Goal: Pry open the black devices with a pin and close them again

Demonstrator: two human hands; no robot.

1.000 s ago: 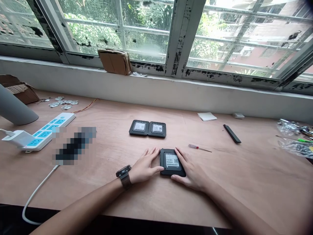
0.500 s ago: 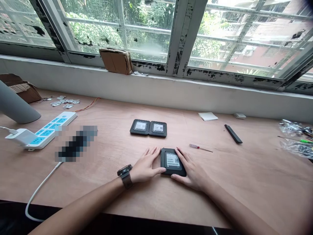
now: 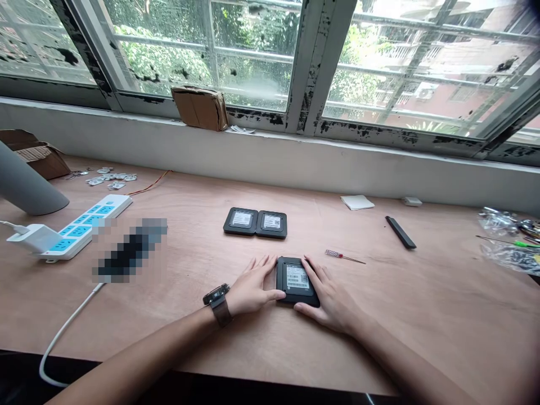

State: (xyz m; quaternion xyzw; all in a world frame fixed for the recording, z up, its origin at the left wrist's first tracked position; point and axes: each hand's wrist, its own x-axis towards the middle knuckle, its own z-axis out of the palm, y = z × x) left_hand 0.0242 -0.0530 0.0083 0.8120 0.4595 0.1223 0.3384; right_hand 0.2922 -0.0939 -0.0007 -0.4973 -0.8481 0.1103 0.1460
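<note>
A black drive [image 3: 291, 297] with a white printed label lies flat on the table between my hands. My left hand [image 3: 252, 286] is at its left side, fingers stretched forward, index finger and thumb at the drive's left corners. On the other side my right hand [image 3: 331, 295] has its fingers over the right edge and its thumb at the near edge. Together the hands clasp the drive from both sides. Farther back, two similar black drives, a left one [image 3: 240, 230] and a right one [image 3: 272, 231], lie side by side with labels up. A small screwdriver [image 3: 337, 255] lies to the right.
A white power strip [image 3: 90, 222] and a blurred-out dark object [image 3: 130, 250] with a white cable lie left. Toward the right are a black bar-shaped piece [image 3: 400, 232], white paper [image 3: 357, 202], a small white block [image 3: 412, 201] and clear plastic bags [image 3: 502, 256]. A cardboard box [image 3: 201, 108] stands on the sill.
The view has shifted very slightly. My hands and the drive between them keep the same position on the table.
</note>
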